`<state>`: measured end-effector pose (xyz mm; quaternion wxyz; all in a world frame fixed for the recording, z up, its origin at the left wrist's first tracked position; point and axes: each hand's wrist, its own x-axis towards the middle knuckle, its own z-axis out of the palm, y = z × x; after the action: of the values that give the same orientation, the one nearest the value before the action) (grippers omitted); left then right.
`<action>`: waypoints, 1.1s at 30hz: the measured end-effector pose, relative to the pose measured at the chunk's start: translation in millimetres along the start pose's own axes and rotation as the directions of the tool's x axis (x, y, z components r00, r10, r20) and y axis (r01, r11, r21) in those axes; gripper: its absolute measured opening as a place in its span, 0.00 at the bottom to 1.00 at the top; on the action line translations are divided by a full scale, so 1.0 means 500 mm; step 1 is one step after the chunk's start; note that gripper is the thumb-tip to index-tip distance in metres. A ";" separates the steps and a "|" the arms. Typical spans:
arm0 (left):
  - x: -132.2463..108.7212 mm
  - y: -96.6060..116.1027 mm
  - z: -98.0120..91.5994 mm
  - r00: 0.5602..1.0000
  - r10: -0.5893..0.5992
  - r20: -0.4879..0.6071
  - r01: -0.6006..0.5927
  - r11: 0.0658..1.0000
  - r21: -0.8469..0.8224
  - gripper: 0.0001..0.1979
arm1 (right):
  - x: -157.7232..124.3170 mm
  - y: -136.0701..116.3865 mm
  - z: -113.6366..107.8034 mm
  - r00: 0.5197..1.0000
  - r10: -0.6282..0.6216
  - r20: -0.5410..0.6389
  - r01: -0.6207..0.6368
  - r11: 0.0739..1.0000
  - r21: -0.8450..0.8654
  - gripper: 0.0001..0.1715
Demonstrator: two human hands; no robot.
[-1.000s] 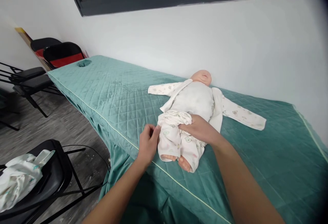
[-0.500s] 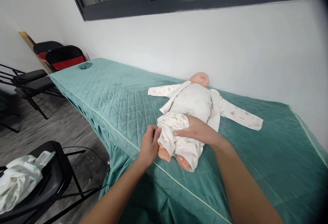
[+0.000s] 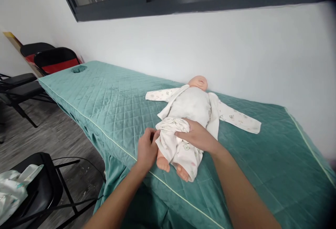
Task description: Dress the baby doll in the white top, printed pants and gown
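A baby doll (image 3: 193, 104) lies on its back on a green quilted table (image 3: 110, 96), head toward the wall. It wears white printed trousers (image 3: 181, 150), and an open white printed top (image 3: 236, 119) spreads beneath it with both sleeves out. My left hand (image 3: 146, 149) pinches the trouser fabric at the doll's leg, fingers closed. My right hand (image 3: 195, 136) lies over the waistband at the doll's belly, gripping the bunched fabric. Both bare feet (image 3: 172, 167) stick out of the trouser legs near the table's front edge.
A black folding chair (image 3: 44, 190) stands at the lower left with crumpled white cloth (image 3: 12, 192) on it. More black chairs (image 3: 39, 61) stand at the far left by the wall. A face hole (image 3: 78, 69) opens at the table's far end. A dark-framed window runs above.
The trouser leg has slid up the doll's leg, so the foot by my left hand now shows fully. Both hands stayed on the trousers. The view shifted slightly.
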<state>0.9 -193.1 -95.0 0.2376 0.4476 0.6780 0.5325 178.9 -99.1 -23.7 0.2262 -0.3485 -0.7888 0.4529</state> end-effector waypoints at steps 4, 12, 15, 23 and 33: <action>0.055 0.033 -0.012 0.991 0.117 -0.061 -0.120 0.992 -0.050 0.09 | -0.011 0.004 -0.024 0.997 0.005 0.071 -0.013 0.994 0.112 0.21; 0.296 0.051 0.069 0.960 0.032 0.279 0.008 0.990 -0.142 0.16 | -0.020 0.071 -0.105 0.840 0.111 -0.532 0.105 0.927 0.359 0.13; 0.359 0.049 0.114 0.855 -0.037 0.517 0.160 0.968 -0.194 0.21 | -0.023 0.128 -0.153 0.514 0.232 -0.826 -0.138 0.973 0.187 0.12; 0.371 0.035 0.114 0.764 -0.055 0.643 0.279 0.927 -0.252 0.24 | -0.003 0.185 -0.150 0.609 0.437 -0.662 -0.553 0.832 0.040 0.22; 0.420 -0.021 0.046 0.951 -0.194 0.239 0.185 0.981 0.060 0.15 | -0.028 0.187 -0.168 0.608 0.414 -0.677 -0.598 0.800 -0.047 0.22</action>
<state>-86.6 -1.3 -79.8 0.3607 0.4470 0.6932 0.4355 276.8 -30.5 -64.8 0.2910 -0.7180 -0.5844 0.2413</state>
